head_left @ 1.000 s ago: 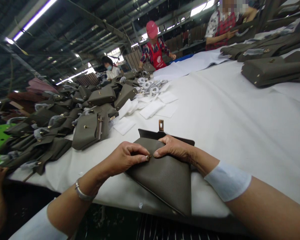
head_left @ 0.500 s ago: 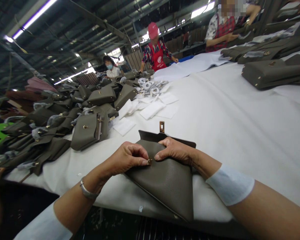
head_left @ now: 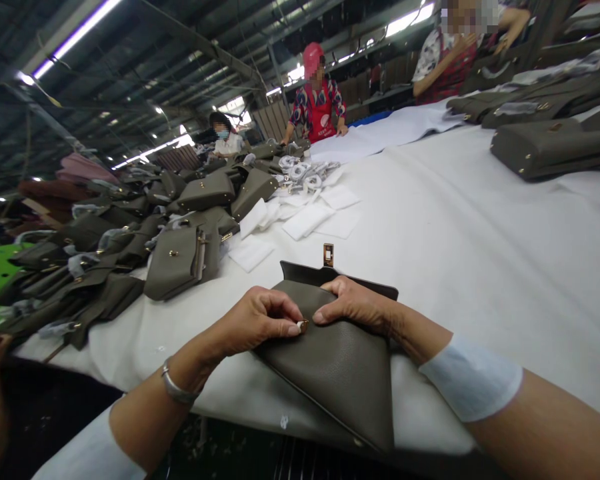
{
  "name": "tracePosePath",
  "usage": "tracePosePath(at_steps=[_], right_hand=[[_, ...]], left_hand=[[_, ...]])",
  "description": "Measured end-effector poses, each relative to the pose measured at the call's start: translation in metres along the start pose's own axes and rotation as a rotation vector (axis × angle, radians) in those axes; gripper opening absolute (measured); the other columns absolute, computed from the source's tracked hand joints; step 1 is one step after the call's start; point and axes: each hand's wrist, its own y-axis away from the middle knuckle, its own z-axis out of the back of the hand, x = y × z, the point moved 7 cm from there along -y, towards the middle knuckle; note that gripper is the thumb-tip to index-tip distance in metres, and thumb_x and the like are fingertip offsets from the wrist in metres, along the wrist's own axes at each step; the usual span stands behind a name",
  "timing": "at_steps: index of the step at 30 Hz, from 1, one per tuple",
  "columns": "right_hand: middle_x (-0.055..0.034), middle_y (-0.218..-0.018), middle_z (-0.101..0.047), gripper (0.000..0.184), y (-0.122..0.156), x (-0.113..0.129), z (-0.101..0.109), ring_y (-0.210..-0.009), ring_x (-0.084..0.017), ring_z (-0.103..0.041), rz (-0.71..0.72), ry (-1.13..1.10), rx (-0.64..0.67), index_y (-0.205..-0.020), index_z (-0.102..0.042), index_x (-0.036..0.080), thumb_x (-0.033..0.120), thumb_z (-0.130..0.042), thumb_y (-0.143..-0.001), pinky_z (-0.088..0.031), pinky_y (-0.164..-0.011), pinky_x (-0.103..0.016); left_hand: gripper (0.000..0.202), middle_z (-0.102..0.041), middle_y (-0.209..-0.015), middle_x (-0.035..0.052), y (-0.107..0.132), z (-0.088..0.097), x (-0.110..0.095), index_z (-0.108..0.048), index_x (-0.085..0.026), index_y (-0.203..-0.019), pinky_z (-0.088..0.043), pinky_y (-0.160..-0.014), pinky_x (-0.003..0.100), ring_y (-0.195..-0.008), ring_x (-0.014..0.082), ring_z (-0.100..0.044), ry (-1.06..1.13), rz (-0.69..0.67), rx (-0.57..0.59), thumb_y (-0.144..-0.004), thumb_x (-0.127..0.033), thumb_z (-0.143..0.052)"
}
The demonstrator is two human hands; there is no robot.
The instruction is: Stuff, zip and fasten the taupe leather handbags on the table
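A dark olive leather handbag (head_left: 340,367) lies on the white-covered table (head_left: 470,220) right in front of me, with its flap and gold clasp plate (head_left: 329,255) standing up behind it. My left hand (head_left: 257,323) pinches a small gold stud (head_left: 303,326) on the bag's front with fingertips closed. My right hand (head_left: 353,305) presses on the bag just beside the stud, fingers curled over its upper edge. A white band wraps my right forearm.
A heap of matching olive bags (head_left: 130,240) fills the table's left side. White foam sheets (head_left: 305,217) lie beyond my bag. More bags (head_left: 555,143) sit far right. Three other people (head_left: 320,100) work at the far end.
Both hands stay at the stud with only slight finger shifts. The view has drifted a little, so the bag sits slightly lower and to the right.
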Motion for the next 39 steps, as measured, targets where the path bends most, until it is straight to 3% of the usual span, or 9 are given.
tracePosePath(at_steps=[11, 14, 17, 23, 28, 32, 39], right_hand=[[-0.0042, -0.076, -0.071, 0.030, 0.001, 0.002, 0.000, -0.061, -0.014, -0.063, -0.008, 0.014, -0.022, -0.087, -0.071, 0.012, 0.017, -0.074, -0.058, -0.051, -0.057, -0.023], [-0.0041, -0.077, -0.071, 0.028, 0.000, 0.002, 0.001, -0.061, -0.014, -0.063, 0.006, 0.017, -0.025, -0.086, -0.070, 0.012, 0.018, -0.075, -0.059, -0.051, -0.058, -0.023], [-0.0040, -0.077, -0.071, 0.028, -0.002, 0.000, 0.001, -0.061, -0.014, -0.063, 0.004, 0.004, -0.016, -0.086, -0.069, 0.013, 0.020, -0.075, -0.059, -0.051, -0.058, -0.024], [-0.0040, -0.076, -0.070, 0.026, -0.001, 0.001, -0.001, -0.060, -0.013, -0.062, 0.036, 0.021, 0.016, -0.086, -0.069, 0.012, 0.021, -0.074, -0.062, -0.050, -0.058, -0.023], [-0.0046, -0.080, -0.071, 0.030, -0.001, 0.002, -0.003, -0.063, -0.015, -0.063, 0.039, 0.026, 0.046, -0.090, -0.070, 0.012, 0.022, -0.073, -0.062, -0.050, -0.061, -0.025], [-0.0033, -0.076, -0.070, 0.026, -0.002, 0.004, -0.003, -0.061, -0.014, -0.061, 0.064, 0.045, 0.032, -0.085, -0.070, 0.012, 0.020, -0.072, -0.061, -0.049, -0.059, -0.024], [-0.0021, -0.069, -0.067, 0.023, -0.004, 0.005, 0.000, -0.055, -0.012, -0.055, 0.111, 0.117, 0.005, -0.081, -0.069, 0.011, 0.019, -0.070, -0.059, -0.045, -0.054, -0.023]], left_hand=[[0.015, -0.066, -0.068, 0.0034, 0.009, 0.000, -0.015, -0.065, -0.012, -0.065, -0.042, -0.061, 0.022, -0.065, 0.0112, -0.056, -0.259, -0.164, -0.112, -0.068, -0.023, -0.074], [0.023, -0.064, -0.066, 0.0018, 0.004, 0.002, -0.009, -0.061, -0.013, -0.073, -0.038, -0.052, 0.019, -0.057, 0.0088, -0.052, -0.163, -0.055, -0.049, -0.067, -0.031, -0.074], [0.022, -0.062, -0.062, 0.0010, -0.005, 0.002, -0.009, -0.057, -0.014, -0.074, -0.035, -0.045, 0.018, -0.049, 0.0083, -0.049, -0.216, 0.050, -0.023, -0.072, -0.035, -0.066], [0.010, -0.063, -0.051, 0.0019, -0.017, -0.017, -0.013, -0.054, -0.017, -0.072, -0.026, -0.035, 0.018, -0.035, 0.0092, -0.043, -0.284, 0.341, 0.118, -0.064, -0.022, -0.050], [0.007, -0.063, -0.051, 0.0052, -0.010, -0.025, -0.015, -0.050, -0.017, -0.064, -0.023, -0.030, 0.019, -0.032, 0.0110, -0.044, -0.297, 0.565, 0.079, -0.059, -0.022, -0.050], [0.007, -0.058, -0.049, 0.0017, -0.004, -0.030, -0.013, -0.049, -0.018, -0.065, -0.022, -0.031, 0.019, -0.032, 0.0104, -0.042, -0.246, 0.626, 0.000, -0.060, -0.023, -0.051], [0.018, -0.054, -0.052, -0.0005, 0.002, -0.029, -0.007, -0.048, -0.019, -0.077, -0.022, -0.033, 0.019, -0.035, 0.0101, -0.039, -0.167, 0.581, -0.090, -0.060, -0.021, -0.045]])
